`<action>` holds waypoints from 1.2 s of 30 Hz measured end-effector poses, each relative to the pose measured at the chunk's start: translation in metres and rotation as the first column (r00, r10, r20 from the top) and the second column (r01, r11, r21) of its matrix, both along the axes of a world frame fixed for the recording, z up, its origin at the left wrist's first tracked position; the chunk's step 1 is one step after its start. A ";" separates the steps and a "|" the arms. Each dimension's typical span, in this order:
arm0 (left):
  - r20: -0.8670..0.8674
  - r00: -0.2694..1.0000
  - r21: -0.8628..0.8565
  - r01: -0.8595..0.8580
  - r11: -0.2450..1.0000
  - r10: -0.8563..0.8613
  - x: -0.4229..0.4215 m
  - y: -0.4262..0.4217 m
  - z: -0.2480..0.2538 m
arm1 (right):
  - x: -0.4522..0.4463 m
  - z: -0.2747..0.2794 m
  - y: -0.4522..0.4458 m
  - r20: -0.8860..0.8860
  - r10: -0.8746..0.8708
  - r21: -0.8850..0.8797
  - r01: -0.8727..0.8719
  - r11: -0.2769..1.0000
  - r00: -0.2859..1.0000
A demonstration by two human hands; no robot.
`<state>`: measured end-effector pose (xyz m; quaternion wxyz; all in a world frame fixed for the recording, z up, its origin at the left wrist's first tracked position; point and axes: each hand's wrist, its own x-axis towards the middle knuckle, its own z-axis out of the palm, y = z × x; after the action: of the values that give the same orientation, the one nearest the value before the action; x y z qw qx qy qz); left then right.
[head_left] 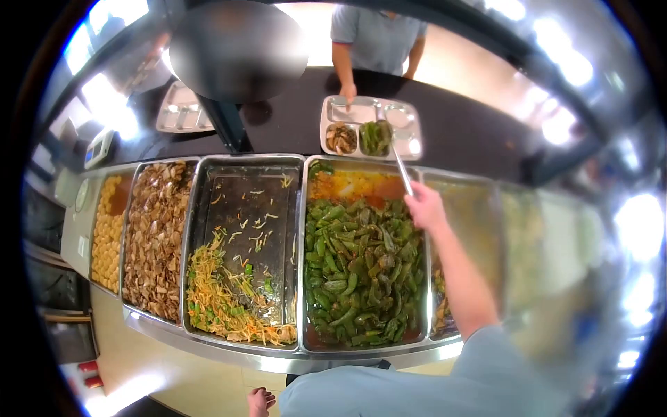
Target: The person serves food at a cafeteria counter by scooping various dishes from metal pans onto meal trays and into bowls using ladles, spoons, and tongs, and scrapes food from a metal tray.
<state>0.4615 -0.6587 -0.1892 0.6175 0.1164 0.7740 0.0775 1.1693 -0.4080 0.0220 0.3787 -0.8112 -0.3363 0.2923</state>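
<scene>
Peppers [365,271], glossy, wrinkled green strips, heap in a rectangular metal pan [365,161]. Beyond that pan, a shiny compartmented tray [399,113] holds more strips, under the head of a metal serving spoon [401,167]. The right hand [425,206] pinches the spoon's slim handle over the pan's far right corner. Nearer than the pan and to its left, the left hand [261,402] hangs loosely curled; whether its fingertips meet, I cannot tell.

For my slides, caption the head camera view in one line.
The right hand holds a long silver metal utensil over green peppers in a rectangular silver compartment tray.
</scene>
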 end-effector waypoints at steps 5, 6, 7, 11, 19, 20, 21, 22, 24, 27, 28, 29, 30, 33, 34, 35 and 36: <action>-0.020 0.985 -0.036 0.173 0.984 -0.173 -0.014 0.004 -0.004 | -0.009 -0.025 -0.015 0.522 0.031 -0.087 0.017 0.996 0.852; -0.016 0.985 -0.027 0.173 0.985 -0.174 -0.016 0.006 -0.005 | -0.011 -0.026 -0.019 0.529 0.004 -0.047 0.024 0.999 0.849; -0.011 0.984 -0.019 0.175 0.984 -0.175 -0.023 0.005 -0.013 | -0.013 -0.025 -0.025 0.535 -0.024 -0.007 0.033 0.999 0.844; 0.044 0.979 0.083 0.193 0.978 -0.198 -0.052 0.002 -0.061 | -0.042 -0.015 -0.060 0.470 -0.014 0.038 -0.004 0.999 0.883; 0.062 0.895 0.097 0.435 0.895 -0.442 0.000 0.052 0.003 | -0.164 -0.027 -0.193 0.155 -0.153 0.186 0.123 0.975 0.976; 0.078 0.912 0.043 0.400 0.915 -0.402 -0.003 0.056 -0.008 | -0.172 -0.027 -0.208 0.122 -0.219 0.216 0.190 0.958 0.968; 0.091 0.929 -0.010 0.362 0.932 -0.360 -0.007 0.059 -0.023 | -0.179 -0.025 -0.223 0.089 -0.282 0.245 0.253 0.936 0.955; 0.115 0.944 -0.032 0.316 0.948 -0.310 -0.013 0.063 -0.037 | -0.184 -0.023 -0.235 -0.022 -0.336 0.234 0.332 0.914 0.942; 0.109 0.942 -0.035 0.322 0.946 -0.316 -0.020 0.069 -0.047 | -0.191 -0.013 -0.264 -0.243 -0.449 0.120 0.486 0.866 0.860; 0.136 0.942 -0.014 0.313 0.950 -0.308 -0.013 0.077 -0.052 | -0.180 -0.017 -0.308 -0.342 -0.522 0.090 0.580 0.810 0.781; 0.147 0.942 -0.006 0.304 0.953 -0.300 -0.012 0.077 -0.052 | -0.172 -0.021 -0.322 -0.373 -0.534 0.087 0.602 0.794 0.759; 0.146 0.946 -0.008 0.293 0.956 -0.289 -0.008 0.077 -0.053 | -0.160 -0.023 -0.333 -0.360 -0.541 0.086 0.604 0.792 0.760; 0.144 0.950 -0.012 0.281 0.960 -0.276 -0.005 0.075 -0.056 | -0.146 -0.024 -0.344 -0.348 -0.546 0.083 0.605 0.792 0.762; 0.130 0.960 0.013 0.248 0.969 -0.248 0.010 0.056 -0.051 | -0.092 -0.010 -0.371 -0.250 -0.511 0.036 0.535 0.844 0.822; 0.124 0.963 0.026 0.236 0.971 -0.237 0.018 0.045 -0.050 | -0.072 0.000 -0.379 -0.126 -0.503 -0.044 0.502 0.864 0.855; 0.129 0.968 0.016 0.216 0.976 -0.216 0.027 0.032 -0.049 | -0.049 -0.001 -0.393 0.091 -0.426 -0.031 0.430 0.902 0.900; 0.130 0.973 0.005 0.192 0.981 -0.191 0.033 0.020 -0.053 | -0.024 0.001 -0.404 0.179 -0.344 -0.100 0.365 0.926 0.922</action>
<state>0.4946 -0.6391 -0.2424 0.6716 0.1829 0.7177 0.0218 1.1453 -0.8118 0.0233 0.3433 -0.9024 -0.1925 0.1751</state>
